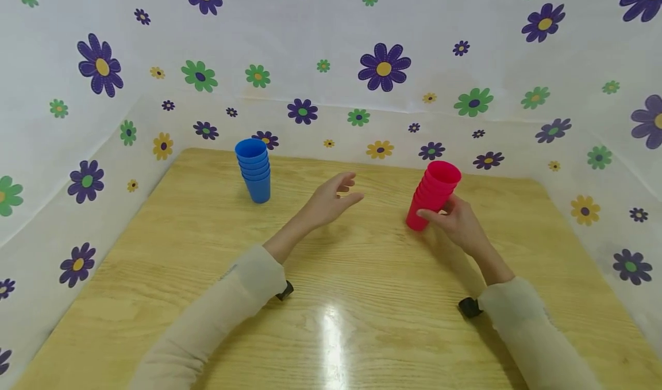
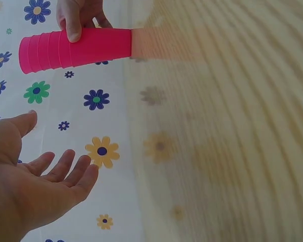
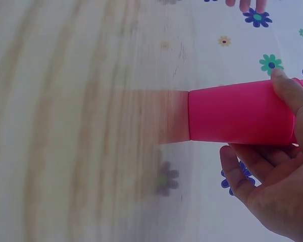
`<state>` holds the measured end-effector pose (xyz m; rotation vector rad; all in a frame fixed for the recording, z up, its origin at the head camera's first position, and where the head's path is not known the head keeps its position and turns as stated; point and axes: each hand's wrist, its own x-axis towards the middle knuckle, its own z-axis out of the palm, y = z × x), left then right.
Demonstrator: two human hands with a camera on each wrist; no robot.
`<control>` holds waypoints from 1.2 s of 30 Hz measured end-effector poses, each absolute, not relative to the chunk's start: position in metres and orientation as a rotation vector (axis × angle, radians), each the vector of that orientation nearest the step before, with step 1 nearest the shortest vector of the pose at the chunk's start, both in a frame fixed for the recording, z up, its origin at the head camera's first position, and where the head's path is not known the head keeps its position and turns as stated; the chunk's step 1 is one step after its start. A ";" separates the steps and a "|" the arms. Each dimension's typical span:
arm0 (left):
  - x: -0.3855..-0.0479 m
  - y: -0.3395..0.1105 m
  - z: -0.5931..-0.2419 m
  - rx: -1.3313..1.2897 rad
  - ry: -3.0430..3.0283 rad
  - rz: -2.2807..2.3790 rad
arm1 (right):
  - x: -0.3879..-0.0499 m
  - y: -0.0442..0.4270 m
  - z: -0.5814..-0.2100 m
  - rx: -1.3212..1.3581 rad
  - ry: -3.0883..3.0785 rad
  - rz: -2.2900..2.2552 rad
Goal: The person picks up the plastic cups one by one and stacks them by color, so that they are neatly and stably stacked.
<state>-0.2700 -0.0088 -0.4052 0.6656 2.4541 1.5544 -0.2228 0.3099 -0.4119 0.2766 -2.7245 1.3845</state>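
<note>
A stack of several nested red cups [image 1: 433, 193] stands mouth-up at the right of the table, its base meeting its own reflection in the right wrist view. My right hand [image 1: 462, 223] grips the stack from the right, thumb on the near side and fingers behind. In the right wrist view the thumb lies along the cup [image 3: 237, 112] and the fingers curl on the opposite side. My left hand [image 1: 331, 199] hovers over the middle of the table with fingers loosely bent, holding nothing. To its left stands a stack of several nested blue cups [image 1: 257, 186], untouched.
The glossy wooden table [image 1: 331, 275] is enclosed at the back and both sides by a white flower-patterned sheet [image 1: 331, 34]. A dark wrist device shows under each cream sleeve [image 1: 222, 304]. The blue stack is close to the table's back left corner.
</note>
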 end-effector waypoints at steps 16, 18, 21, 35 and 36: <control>-0.262 -0.046 -0.404 0.628 2.623 1.328 | -0.229 0.311 -0.411 0.185 -2.712 1.451; -0.259 -0.052 -0.403 0.633 2.657 1.284 | -0.228 0.311 -0.410 0.204 -2.736 1.408; -0.253 -0.063 -0.401 0.632 2.686 1.226 | -0.222 0.314 -0.407 0.224 -2.781 1.311; -0.213 -0.126 -0.376 0.738 2.986 0.936 | -0.192 0.338 -0.396 0.372 -2.954 0.495; -0.212 -0.132 -0.373 0.754 3.016 0.923 | -0.191 0.340 -0.395 0.369 -2.960 0.452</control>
